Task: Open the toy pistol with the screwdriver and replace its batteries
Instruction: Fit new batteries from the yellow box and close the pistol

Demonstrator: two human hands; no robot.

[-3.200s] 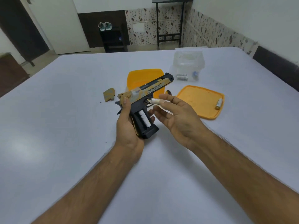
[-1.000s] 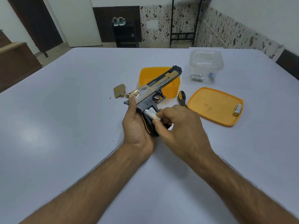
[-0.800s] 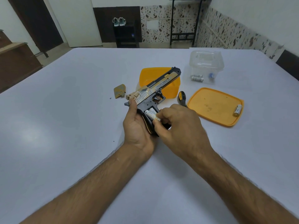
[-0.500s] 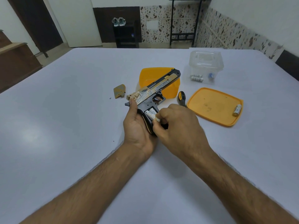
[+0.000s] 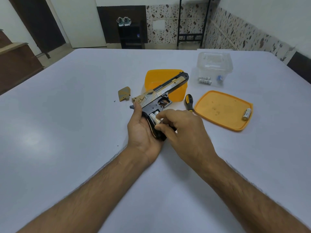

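Left hand [image 5: 141, 130] cradles the black-and-gold toy pistol [image 5: 161, 96] by its grip, fingers curled round it, thumb up by the hammer. Grip cover off, bay exposed. Right hand [image 5: 183, 130] pinches a white AA battery [image 5: 154, 118] at the open bay. Tan plastic grip cover [image 5: 124, 93] lies on the white tabletop [image 5: 67, 115] left of the pistol. Black-and-yellow screwdriver [image 5: 188, 102] just right of it, beside the orange lid [image 5: 222, 110] carrying a spare battery [image 5: 246, 114].

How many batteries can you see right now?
5, possibly more hidden: two in the pistol grip under the right hand, one on the orange lid, two in the clear tub.
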